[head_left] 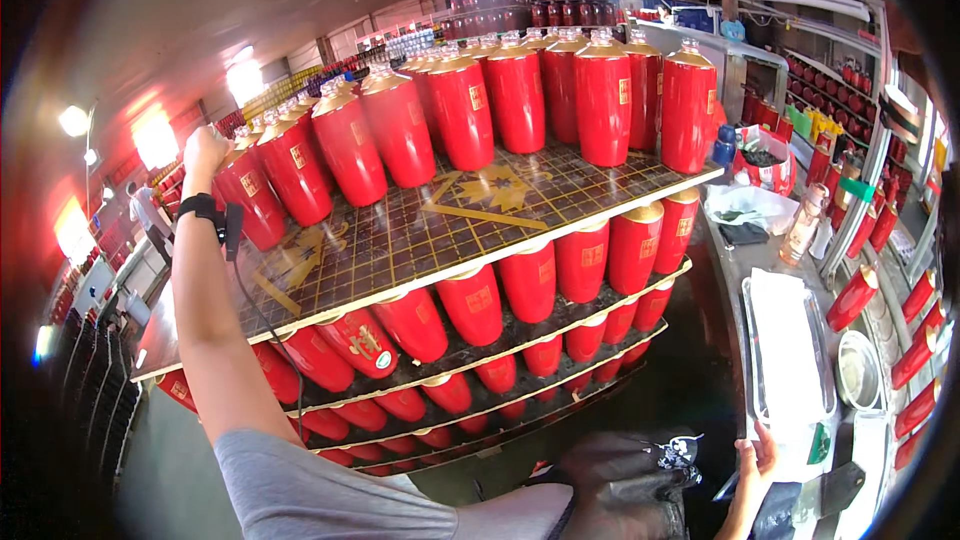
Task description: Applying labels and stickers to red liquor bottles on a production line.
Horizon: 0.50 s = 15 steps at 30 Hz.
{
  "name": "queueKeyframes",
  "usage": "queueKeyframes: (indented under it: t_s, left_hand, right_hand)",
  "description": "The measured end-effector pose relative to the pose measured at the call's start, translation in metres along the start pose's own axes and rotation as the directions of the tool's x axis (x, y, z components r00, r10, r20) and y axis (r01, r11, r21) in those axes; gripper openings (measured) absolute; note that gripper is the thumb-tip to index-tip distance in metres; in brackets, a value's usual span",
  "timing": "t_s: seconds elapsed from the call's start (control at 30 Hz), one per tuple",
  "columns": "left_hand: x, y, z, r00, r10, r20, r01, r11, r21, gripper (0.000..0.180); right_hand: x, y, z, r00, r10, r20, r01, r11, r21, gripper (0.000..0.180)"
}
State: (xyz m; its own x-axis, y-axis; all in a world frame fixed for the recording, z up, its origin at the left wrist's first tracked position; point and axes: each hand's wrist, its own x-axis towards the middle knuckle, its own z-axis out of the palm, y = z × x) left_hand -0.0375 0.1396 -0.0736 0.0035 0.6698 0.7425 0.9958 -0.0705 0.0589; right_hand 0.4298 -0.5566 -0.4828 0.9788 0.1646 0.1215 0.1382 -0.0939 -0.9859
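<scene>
At the upper left my left arm is stretched out, and my left hand (pixel 207 148) is closed at the neck of the leftmost red bottle (pixel 250 202). That bottle stands on the top board of a tiered rack (pixel 390 250), and its neck is hidden by my fingers. Rows of similar glossy red bottles with gold shoulders and clear tops, such as the red bottle (pixel 604 105), fill the board's far side. At the lower right my right hand (pixel 757 460) is empty, fingers apart, beside the near end of a metal tray (pixel 750 360) lined with white sheets.
More red bottles (pixel 470 305) stand on the lower tiers. Along the right runs a workbench (pixel 722 290) with a plastic bag (pixel 750 208), a steel bowl (pixel 859 370) and a blue jar (pixel 724 145). Bottles line a conveyor at far right. Another person (pixel 150 215) stands at far left.
</scene>
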Motion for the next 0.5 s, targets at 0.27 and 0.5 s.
queueKeyframes:
  t_s: [0.27,0.5]
  left_hand:
    - [-0.021,0.01,-0.011,0.985,-0.1,-0.143,0.102,0.995,0.004,0.036]
    - [-0.009,0.03,0.01,0.994,-0.095,-0.049,0.096,0.995,0.021,0.035]
  right_hand:
    - [0.003,-0.004,0.004,1.0,0.023,0.019,-0.023,0.999,0.032,0.037]
    - [0.0,0.006,-0.001,0.999,0.012,0.046,-0.01,0.999,-0.041,0.038]
